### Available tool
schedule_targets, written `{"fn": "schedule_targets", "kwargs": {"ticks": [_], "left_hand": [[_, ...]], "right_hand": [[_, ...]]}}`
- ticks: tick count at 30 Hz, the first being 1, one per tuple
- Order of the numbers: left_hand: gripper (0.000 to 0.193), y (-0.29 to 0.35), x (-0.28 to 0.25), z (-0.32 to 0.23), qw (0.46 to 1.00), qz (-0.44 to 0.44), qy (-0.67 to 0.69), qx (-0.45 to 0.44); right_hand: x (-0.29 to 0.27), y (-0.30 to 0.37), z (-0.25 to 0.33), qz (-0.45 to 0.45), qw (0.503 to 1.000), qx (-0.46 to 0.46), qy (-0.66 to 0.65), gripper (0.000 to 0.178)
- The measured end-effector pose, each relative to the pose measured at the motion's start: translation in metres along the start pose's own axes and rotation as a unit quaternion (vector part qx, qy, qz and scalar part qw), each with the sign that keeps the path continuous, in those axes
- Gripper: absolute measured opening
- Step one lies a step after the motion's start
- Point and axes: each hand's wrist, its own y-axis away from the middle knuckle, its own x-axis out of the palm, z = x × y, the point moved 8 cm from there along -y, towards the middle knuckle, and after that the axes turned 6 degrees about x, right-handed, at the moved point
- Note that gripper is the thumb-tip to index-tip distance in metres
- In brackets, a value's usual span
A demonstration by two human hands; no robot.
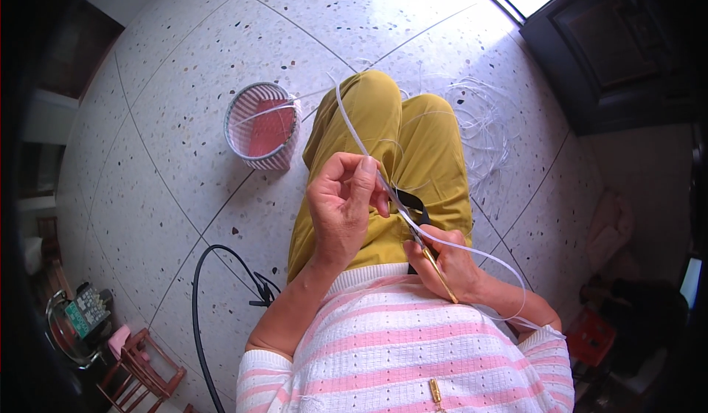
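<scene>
Head view, and a white strip (353, 127) is pinched between the thumb and forefinger of the left hand (343, 199), the other fingers loosely curled! By the right hand (450, 262), closed around it, a slim gold-coloured tool (434, 265) is gripped, its dark end pointed up toward the strip just beyond the thumb. And everything hinges on this line: the strip's long axis is slanted from beyond the left hand, down across the gap, and over the right hand, where it is looped out to the right. The tool is set at nearly the same slant, its dark end crowded close to the strip (whether they touch cannot be told), with the right hand nearer to that meeting point. Out to the left of the left hand, farther off, a striped basket (290, 161) is seen; beyond the right hand, a tangle of pale strands (483, 129).
</scene>
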Motion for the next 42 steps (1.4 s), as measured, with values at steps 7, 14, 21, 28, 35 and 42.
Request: {"fn": "schedule_targets", "kwargs": {"ticks": [7,14,21,28,35,42], "left_hand": [[0.018,-0.001,0.000,0.002,1.000,-0.004,0.003,-0.006],[0.019,-0.001,-0.001,0.003,1.000,-0.004,0.021,-0.018],[0.020,-0.009,-0.004,0.003,0.999,0.007,0.031,-0.004],[0.019,-0.002,0.003,0.004,1.000,0.013,0.000,-0.012],[0.019,-0.002,0.003,0.003,1.000,0.005,0.003,-0.008],[0.020,-0.004,0.003,0.008,0.998,0.003,0.043,-0.043]], "right_hand": [[0.000,-0.002,-0.002,-0.017,0.999,0.000,-0.028,0.027],[0.000,-0.001,0.001,-0.018,0.999,-0.007,-0.044,0.024],[-0.001,0.000,0.000,-0.012,0.999,-0.017,-0.026,0.027],[0.001,0.000,-0.007,0.008,1.000,-0.008,-0.023,0.024],[0.000,-0.002,-0.004,-0.023,0.999,-0.011,-0.048,0.027],[-0.001,-0.001,-0.005,-0.031,0.998,-0.014,-0.046,0.028]]}}
